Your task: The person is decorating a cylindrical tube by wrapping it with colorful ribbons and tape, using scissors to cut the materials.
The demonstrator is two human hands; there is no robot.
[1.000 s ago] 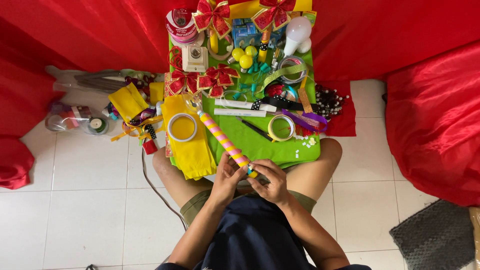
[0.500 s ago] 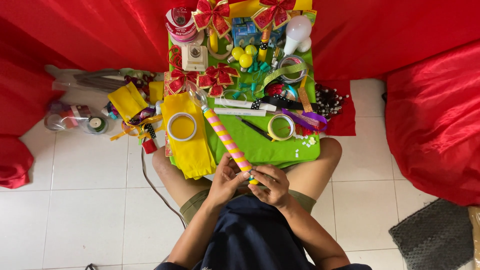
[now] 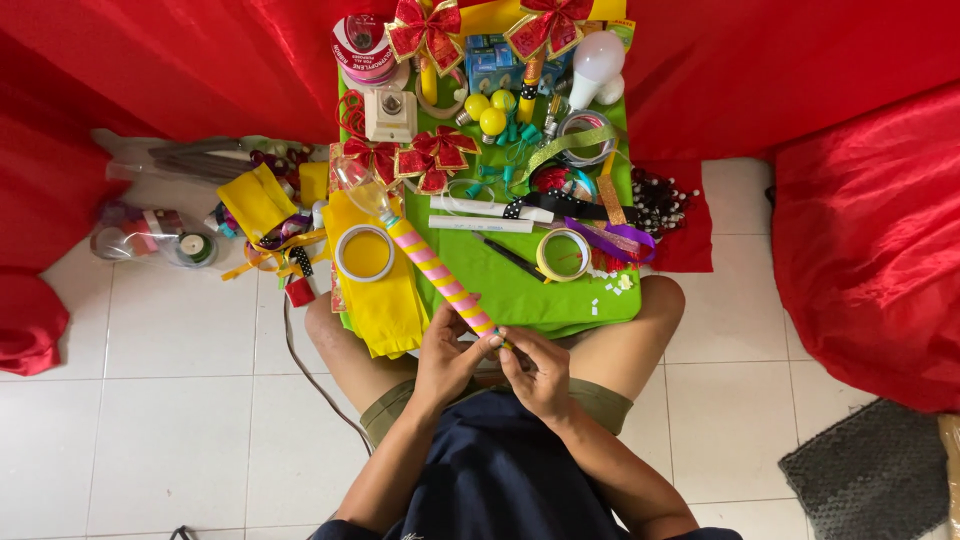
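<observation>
At the lower middle of the frame, the left hand (image 3: 447, 352) and right hand (image 3: 540, 370) close their fingers on the near end of a pink-and-yellow striped stick (image 3: 440, 276) slanting over the green mat (image 3: 520, 290), apparently finishing its wrapping, which next needs a snug, steady grip.

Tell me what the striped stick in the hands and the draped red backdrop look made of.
Striped stick: seemingly a rod wound with pink and yellow ribbon or tape, given the spiral bands; its far tip looks like clear plastic. Both the left hand and right hand hold its near end. Red backdrop: satin-like fabric, glossy with soft folds.
</observation>
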